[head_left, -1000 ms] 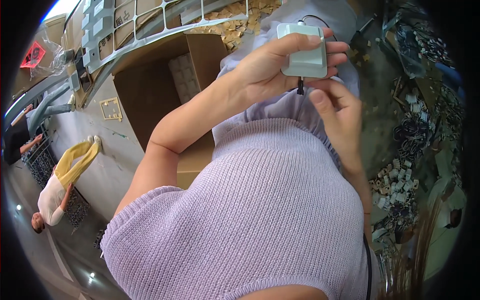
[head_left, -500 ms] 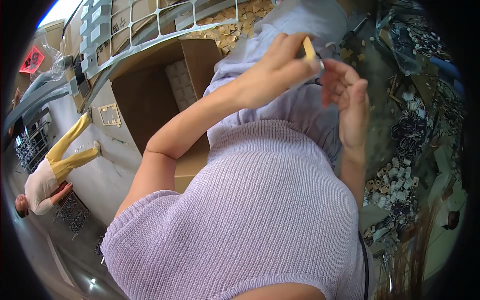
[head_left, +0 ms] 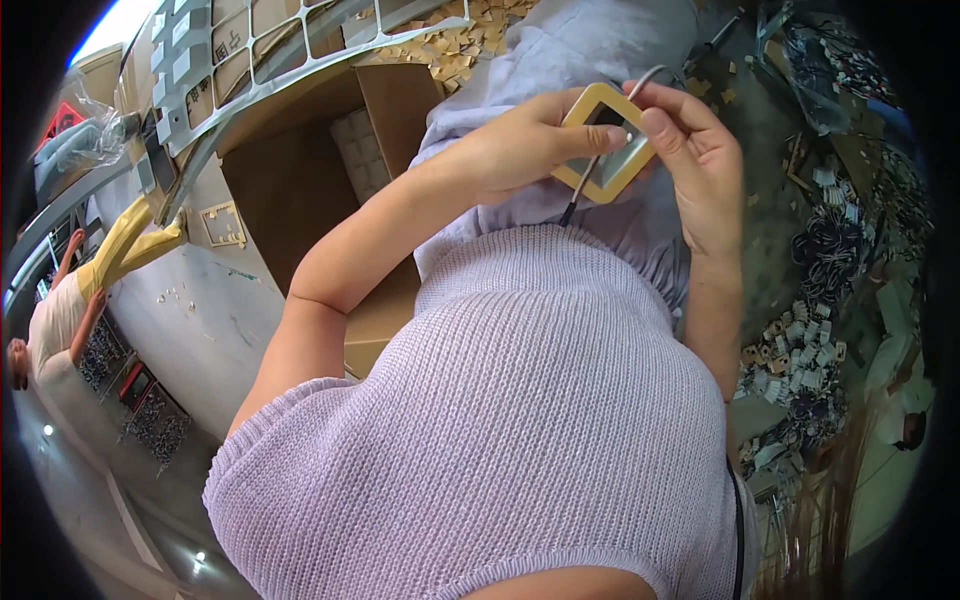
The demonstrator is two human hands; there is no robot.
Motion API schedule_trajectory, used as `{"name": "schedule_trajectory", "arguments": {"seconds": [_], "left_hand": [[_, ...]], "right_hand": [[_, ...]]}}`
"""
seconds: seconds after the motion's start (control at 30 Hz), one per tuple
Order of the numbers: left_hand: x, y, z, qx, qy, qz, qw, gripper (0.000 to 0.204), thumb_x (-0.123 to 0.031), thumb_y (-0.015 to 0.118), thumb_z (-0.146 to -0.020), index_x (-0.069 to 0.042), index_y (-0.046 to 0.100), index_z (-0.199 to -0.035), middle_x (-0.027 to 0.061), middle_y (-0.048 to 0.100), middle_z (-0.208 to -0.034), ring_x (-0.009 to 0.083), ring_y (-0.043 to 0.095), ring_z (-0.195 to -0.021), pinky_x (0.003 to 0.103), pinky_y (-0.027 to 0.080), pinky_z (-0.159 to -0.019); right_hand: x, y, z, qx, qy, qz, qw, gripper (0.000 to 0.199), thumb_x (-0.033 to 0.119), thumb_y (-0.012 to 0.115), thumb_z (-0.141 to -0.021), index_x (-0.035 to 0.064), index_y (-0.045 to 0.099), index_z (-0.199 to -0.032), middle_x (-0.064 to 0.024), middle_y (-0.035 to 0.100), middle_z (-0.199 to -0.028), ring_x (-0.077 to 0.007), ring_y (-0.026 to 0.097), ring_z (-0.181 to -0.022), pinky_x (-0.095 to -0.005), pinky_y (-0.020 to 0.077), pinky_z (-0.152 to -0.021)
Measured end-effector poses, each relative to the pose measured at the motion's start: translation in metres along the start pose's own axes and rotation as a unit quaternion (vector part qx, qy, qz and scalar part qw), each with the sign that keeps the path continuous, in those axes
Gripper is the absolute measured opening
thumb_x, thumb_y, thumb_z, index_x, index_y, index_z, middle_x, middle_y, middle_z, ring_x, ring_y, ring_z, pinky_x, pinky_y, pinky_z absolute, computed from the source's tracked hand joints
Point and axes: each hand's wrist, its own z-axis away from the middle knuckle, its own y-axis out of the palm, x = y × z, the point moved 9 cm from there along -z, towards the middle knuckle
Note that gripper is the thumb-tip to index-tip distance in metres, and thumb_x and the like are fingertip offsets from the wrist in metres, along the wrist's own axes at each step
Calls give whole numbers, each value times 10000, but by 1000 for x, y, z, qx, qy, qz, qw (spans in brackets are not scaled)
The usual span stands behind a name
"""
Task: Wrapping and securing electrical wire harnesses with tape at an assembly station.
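Observation:
Above my lap, my left hand grips a yellow rectangular frame with a grey, glassy-looking middle. Its thumb lies across the frame's face; the other fingers are mostly hidden behind. A thin grey cord with a dark end crosses in front of the frame. On the far side the cord loops up past my right hand. The right thumb and fingers are closed at the frame's right side, by the cord; whether they pinch the cord, the frame or both is hard to tell.
An open cardboard box stands at my left, below a white grid rack. Small tan pieces lie heaped beyond it. Bundled cords and white pieces cover the right side. A co-worker in yellow trousers is far left.
The yellow frame has turned from edge-on to face-up and come lower. My right hand has closed in beside it, and the cord now shows across it. The co-worker has shifted.

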Motion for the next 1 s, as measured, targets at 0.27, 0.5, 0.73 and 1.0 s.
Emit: {"name": "schedule_trajectory", "arguments": {"seconds": [0.27, 0.5, 0.73, 1.0], "left_hand": [[-13, 9, 4, 10, 56, -102, 993, 440, -271, 611, -915, -22, 473, -1250, 68, 596, -1033, 118, 591, -920, 275, 511, -792], [-10, 3, 6, -10, 40, -86, 995, 454, -257, 612, -906, -49, 461, -1280, 40, 570, -1039, 104, 543, -965, 265, 470, -815], [-33, 7, 17, -34, 168, -188, 967, 347, -113, 544, -873, -12, 467, -1197, 25, 552, -930, 92, 518, -877, 241, 439, -767], [-38, 21, 35, -105, 193, -273, 936, 356, -32, 589, -803, -17, 495, -1145, 101, 596, -952, 169, 599, -893, 277, 466, -792]], "right_hand": [[-9, -2, -8, 34, 81, -97, 991, 185, 189, 615, -913, 16, 657, -964, -13, 664, -913, -71, 602, -849, -197, 458, -779], [1, 6, -9, -14, -4, -85, 996, 160, 179, 588, -930, 23, 624, -933, -17, 652, -897, -66, 587, -823, -213, 453, -777], [22, 11, 5, -53, -78, -42, 995, 128, 122, 557, -942, 9, 610, -920, -9, 607, -916, -56, 560, -787, -198, 454, -744], [52, 13, 37, -172, -257, 163, 937, 69, 48, 614, -861, -5, 657, -872, -63, 525, -865, -140, 520, -770, -239, 437, -666]]}}
